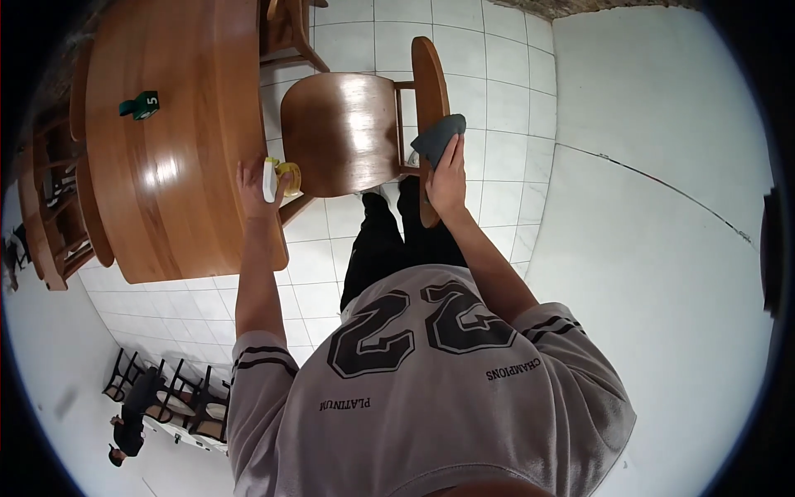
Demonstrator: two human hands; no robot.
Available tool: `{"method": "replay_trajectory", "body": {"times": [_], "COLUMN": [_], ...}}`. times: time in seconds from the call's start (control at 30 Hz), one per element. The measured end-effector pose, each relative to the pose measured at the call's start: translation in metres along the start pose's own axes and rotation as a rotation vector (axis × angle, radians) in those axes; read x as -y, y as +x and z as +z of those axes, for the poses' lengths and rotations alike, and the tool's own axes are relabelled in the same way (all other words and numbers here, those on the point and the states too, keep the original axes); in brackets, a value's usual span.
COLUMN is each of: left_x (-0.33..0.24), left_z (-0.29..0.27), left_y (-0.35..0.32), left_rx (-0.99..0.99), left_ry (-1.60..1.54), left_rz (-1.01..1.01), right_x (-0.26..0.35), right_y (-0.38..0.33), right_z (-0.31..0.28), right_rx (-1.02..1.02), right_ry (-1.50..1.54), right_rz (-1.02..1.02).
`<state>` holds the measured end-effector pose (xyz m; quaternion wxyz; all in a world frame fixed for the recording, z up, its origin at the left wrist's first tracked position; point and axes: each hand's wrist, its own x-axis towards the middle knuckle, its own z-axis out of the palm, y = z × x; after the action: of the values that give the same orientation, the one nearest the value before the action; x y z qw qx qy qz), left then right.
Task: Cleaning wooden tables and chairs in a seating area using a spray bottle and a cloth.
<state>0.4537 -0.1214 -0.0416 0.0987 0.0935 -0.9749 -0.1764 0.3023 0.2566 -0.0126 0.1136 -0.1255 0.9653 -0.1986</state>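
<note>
My left hand [255, 189] is closed around a spray bottle [289, 179] with a white and yellow top and a yellowish body, near the table's right edge. My right hand [448, 178] presses a dark grey cloth [440, 139] against the top of a wooden chair's backrest [429, 83]. The cloth drapes over the backrest's edge. The chair's glossy brown seat [339, 132] lies between my two hands, facing the table.
A long wooden table [182, 199] stands at the left, with a small green block-like table marker [141, 105] on it. More wooden chairs [58, 190] line its far side. A white wall [654, 248] rises at the right. Dark chairs [190, 402] and another person [128, 431] are at lower left.
</note>
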Motion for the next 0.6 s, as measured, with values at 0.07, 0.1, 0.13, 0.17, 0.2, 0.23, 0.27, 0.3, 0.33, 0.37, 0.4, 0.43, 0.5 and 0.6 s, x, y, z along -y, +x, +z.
{"method": "replay_trajectory", "body": {"times": [0.07, 0.1, 0.13, 0.17, 0.2, 0.23, 0.27, 0.3, 0.33, 0.37, 0.4, 0.43, 0.5, 0.6], "left_x": [0.001, -0.001, -0.001, -0.004, -0.009, -0.01, -0.01, -0.009, -0.008, -0.006, -0.005, -0.004, -0.006, -0.01], "left_z": [0.014, 0.019, 0.022, 0.022, 0.024, 0.021, 0.019, 0.019, 0.02, 0.024, 0.024, 0.024, 0.027, 0.028], "left_y": [0.007, 0.008, 0.009, 0.008, 0.007, 0.011, 0.013, 0.016, 0.015, 0.017, 0.013, 0.01, 0.013, 0.008], "left_rx": [-0.009, 0.035, 0.082, 0.138, 0.155, 0.165, 0.174, 0.177, 0.186, 0.147, 0.116, 0.083, 0.099, 0.134], "left_ry": [-0.024, 0.053, 0.13, 0.204, 0.18, 0.178, 0.178, 0.182, 0.175, 0.172, 0.174, 0.177, 0.168, 0.17], "left_rz": [-0.007, -0.033, -0.063, -0.094, -0.12, -0.124, -0.128, -0.126, -0.15, -0.148, -0.145, -0.14, -0.153, -0.174], "right_x": [0.003, 0.003, 0.002, 0.006, 0.005, 0.007, 0.008, 0.016, 0.026, 0.033, 0.038, 0.036, 0.035, 0.067], "right_y": [0.007, 0.02, 0.039, 0.059, 0.076, 0.101, 0.128, 0.155, 0.182, 0.211, 0.233, 0.259, 0.303, 0.323], "right_z": [-0.002, -0.002, -0.002, -0.006, -0.011, -0.012, -0.014, -0.018, -0.022, -0.026, -0.027, -0.023, -0.025, -0.021], "right_rx": [-0.11, -0.096, -0.079, -0.054, -0.023, -0.049, -0.075, -0.012, 0.049, 0.112, 0.18, 0.193, 0.337, 0.461], "right_ry": [-0.199, -0.218, -0.194, -0.172, -0.154, -0.135, -0.114, -0.053, 0.008, -0.048, -0.1, -0.104, -0.369, -0.644], "right_rz": [-0.114, -0.121, -0.154, -0.184, -0.211, -0.246, -0.281, -0.181, -0.081, -0.027, 0.03, 0.019, -0.168, -0.117]}}
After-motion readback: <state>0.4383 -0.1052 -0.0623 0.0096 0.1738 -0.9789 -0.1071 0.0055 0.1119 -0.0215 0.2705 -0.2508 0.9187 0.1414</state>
